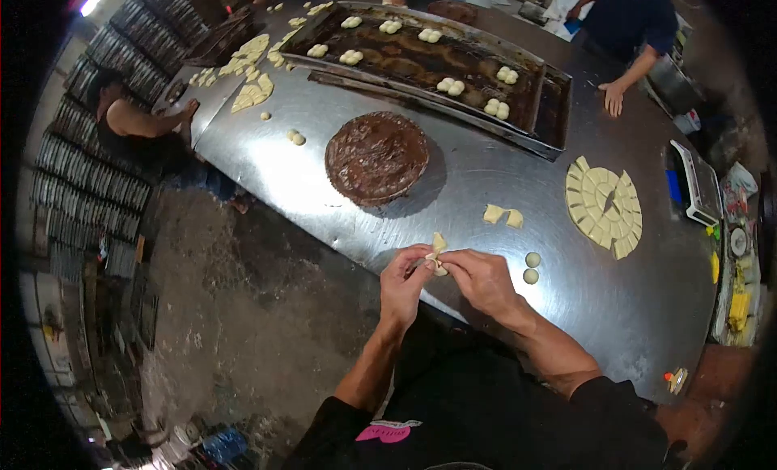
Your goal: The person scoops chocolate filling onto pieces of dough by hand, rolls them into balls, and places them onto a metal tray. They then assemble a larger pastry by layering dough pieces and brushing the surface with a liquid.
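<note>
A small piece of pale dough (438, 264) is pinched between my left hand (401, 282) and my right hand (484, 282), over the near edge of the metal table. Both hands have their fingers closed on it. Just beyond them lie two cut dough pieces (503, 216). To the right of my right hand sit two smooth dough balls (532, 268). A round bowl of dark brown filling (377, 158) stands further off to the left, its surface rough and sticky-looking.
Dark baking trays (453, 134) with clusters of dough balls lie across the far side. A cut dough disc (604, 205) is at right, near a scale (698, 183). More cut dough (254, 94) lies far left. A co-worker's hand (613, 96) rests on the table; another person stands at left.
</note>
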Demonstrator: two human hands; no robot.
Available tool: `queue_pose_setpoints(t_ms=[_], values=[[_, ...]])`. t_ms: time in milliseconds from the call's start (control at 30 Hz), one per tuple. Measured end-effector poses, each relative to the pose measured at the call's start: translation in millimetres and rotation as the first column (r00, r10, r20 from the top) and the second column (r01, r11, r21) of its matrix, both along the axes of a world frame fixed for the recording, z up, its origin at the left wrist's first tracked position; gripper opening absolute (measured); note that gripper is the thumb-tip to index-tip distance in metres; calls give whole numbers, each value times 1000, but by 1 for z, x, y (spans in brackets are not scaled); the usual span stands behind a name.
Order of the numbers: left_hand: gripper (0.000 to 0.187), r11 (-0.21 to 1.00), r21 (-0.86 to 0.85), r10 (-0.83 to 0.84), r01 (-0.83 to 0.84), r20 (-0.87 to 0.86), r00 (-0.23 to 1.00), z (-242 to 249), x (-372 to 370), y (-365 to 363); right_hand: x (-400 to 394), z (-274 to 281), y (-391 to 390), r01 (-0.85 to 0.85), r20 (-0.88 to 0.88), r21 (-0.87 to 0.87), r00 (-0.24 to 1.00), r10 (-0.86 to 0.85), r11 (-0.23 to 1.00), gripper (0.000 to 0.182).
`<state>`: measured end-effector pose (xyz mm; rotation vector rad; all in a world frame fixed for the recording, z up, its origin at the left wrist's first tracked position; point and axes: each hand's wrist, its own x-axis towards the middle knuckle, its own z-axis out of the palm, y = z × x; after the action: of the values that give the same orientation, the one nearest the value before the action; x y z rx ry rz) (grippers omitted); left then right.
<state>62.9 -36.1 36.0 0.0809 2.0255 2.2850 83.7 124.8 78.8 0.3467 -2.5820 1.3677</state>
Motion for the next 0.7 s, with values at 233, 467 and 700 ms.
queue_pose_setpoints(t_ms=[233,467,700], values=[[21,778,594,-458,206,310,833,-9,-27,-34,-36,1,-15,-129,105,-103,985,140,986,11],[30,779,623,-264,-63,419,869,-24,-53,-57,-64,-3,-64,36,-122,-2,992,-35,999,15],[31,720,672,-522,176,357,775,-31,-94,-70,-85,3,-62,101,-93,247,992,-80,964,12]])
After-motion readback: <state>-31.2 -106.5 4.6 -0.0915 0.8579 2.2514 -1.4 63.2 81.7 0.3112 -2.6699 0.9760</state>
